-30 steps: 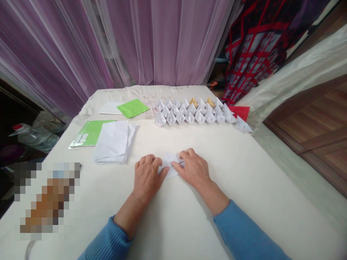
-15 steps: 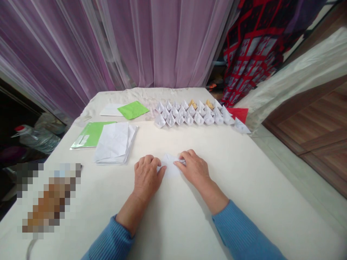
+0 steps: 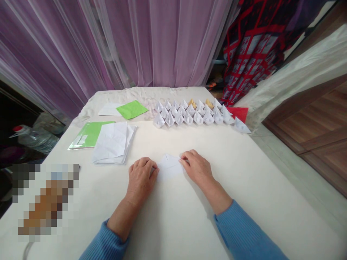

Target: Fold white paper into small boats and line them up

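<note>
A small folded white paper (image 3: 169, 167) lies flat on the cream table (image 3: 244, 187) between my two hands. My left hand (image 3: 141, 177) rests knuckles-up at its left edge, fingers curled and pinching that corner. My right hand (image 3: 197, 167) sits at the paper's right edge, fingertips curled onto that corner. Both arms wear blue sleeves.
Several folded white paper boats (image 3: 191, 115) stand in rows at the back, with two yellow ones among them and a red sheet (image 3: 240, 112) at their right. A stack of white sheets (image 3: 113, 142), a green packet (image 3: 88, 133) and a green sheet (image 3: 132, 108) lie at the left.
My hands have slid apart, the left to the left and the right to the right, so more of the white paper shows between them. The paper now lies flatter and wider.
</note>
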The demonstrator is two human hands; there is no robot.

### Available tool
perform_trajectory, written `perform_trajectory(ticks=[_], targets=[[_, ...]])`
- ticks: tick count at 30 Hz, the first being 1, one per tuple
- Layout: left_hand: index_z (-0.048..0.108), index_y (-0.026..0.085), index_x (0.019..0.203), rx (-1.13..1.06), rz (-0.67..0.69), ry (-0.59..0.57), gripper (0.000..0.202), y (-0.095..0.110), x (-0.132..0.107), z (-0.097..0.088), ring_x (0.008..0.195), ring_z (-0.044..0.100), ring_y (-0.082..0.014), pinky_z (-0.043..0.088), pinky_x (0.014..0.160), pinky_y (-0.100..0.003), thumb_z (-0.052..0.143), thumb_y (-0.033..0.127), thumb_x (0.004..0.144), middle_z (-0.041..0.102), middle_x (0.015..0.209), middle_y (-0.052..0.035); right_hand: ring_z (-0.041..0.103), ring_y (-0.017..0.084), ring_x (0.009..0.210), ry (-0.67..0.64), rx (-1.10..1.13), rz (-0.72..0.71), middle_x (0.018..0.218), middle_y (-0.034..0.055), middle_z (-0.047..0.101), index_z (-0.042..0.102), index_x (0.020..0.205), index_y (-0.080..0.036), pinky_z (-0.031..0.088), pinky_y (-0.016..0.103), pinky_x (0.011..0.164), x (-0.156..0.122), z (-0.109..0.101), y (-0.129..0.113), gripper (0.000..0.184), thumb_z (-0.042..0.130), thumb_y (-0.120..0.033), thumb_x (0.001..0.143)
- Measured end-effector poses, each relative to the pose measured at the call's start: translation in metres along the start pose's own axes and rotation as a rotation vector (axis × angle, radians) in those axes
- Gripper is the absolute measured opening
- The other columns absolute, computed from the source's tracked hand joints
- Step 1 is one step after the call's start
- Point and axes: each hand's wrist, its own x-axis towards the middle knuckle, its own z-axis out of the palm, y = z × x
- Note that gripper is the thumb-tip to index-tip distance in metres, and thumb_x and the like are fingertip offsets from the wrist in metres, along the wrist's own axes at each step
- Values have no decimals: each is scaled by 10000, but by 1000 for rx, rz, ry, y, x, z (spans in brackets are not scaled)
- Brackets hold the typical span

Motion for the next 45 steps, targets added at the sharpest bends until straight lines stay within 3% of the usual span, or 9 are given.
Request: perform_trajectory(ticks=[5, 9, 17, 21, 28, 38, 45], targets=[[625, 256, 870, -16, -5, 23, 35, 0, 1, 0, 1014, 557, -233, 369, 883, -402, 596, 275, 864, 626, 1030, -27, 612, 164, 932, 14, -13, -37, 1052, 18, 628, 619, 1012, -241, 400, 268, 762, -2, 1, -1, 154, 563, -343, 910], [619, 247, 839, 34, -10, 59, 157, 5, 3, 1, 974, 552, -248, 370, 861, -407, 669, 395, 820, 623, 992, -34, 610, 191, 925, 2, -66, 7, 1061, 40, 610, 621, 1034, -239, 412, 296, 777, -3, 1, -7, 294, 628, -465, 846], [586, 209, 775, 184, -1, 105, 325, 23, 12, 8, 915, 523, -275, 365, 810, -415, 646, 527, 804, 595, 909, -82, 610, 203, 920, 14, -98, 16, 1015, 45, 602, 618, 998, -228, 417, 303, 761, -2, 2, -16, 318, 649, -486, 815], [595, 210, 792, 131, -25, 87, 273, 23, 13, 8, 935, 524, -281, 373, 810, -421, 651, 477, 808, 597, 944, -87, 608, 195, 920, -9, -72, 49, 989, 32, 620, 624, 970, -234, 416, 299, 755, -1, 1, -16, 295, 664, -472, 802], [635, 259, 849, -37, -4, 19, 35, -4, 5, 3, 1030, 562, -239, 390, 886, -410, 638, 268, 815, 626, 1070, -32, 606, 178, 876, -68, -82, 54, 939, 19, 644, 639, 894, -231, 391, 279, 693, 0, -4, -14, 235, 633, -454, 822], [675, 265, 793, -61, -29, 63, 93, -16, 1, 6, 1035, 605, -209, 446, 911, -384, 592, 224, 784, 650, 1101, -19, 586, 164, 813, -50, -55, 22, 867, 7, 621, 620, 821, -229, 363, 263, 655, 1, -4, -13, 206, 636, -433, 806], [598, 234, 916, -125, 15, 149, 141, -23, -2, 9, 1023, 620, -212, 455, 918, -385, 618, 212, 779, 681, 1063, -41, 574, 132, 662, -32, 282, 52, 686, -50, 620, 592, 734, -231, 367, 233, 604, 4, 3, -3, 93, 600, -310, 782]])
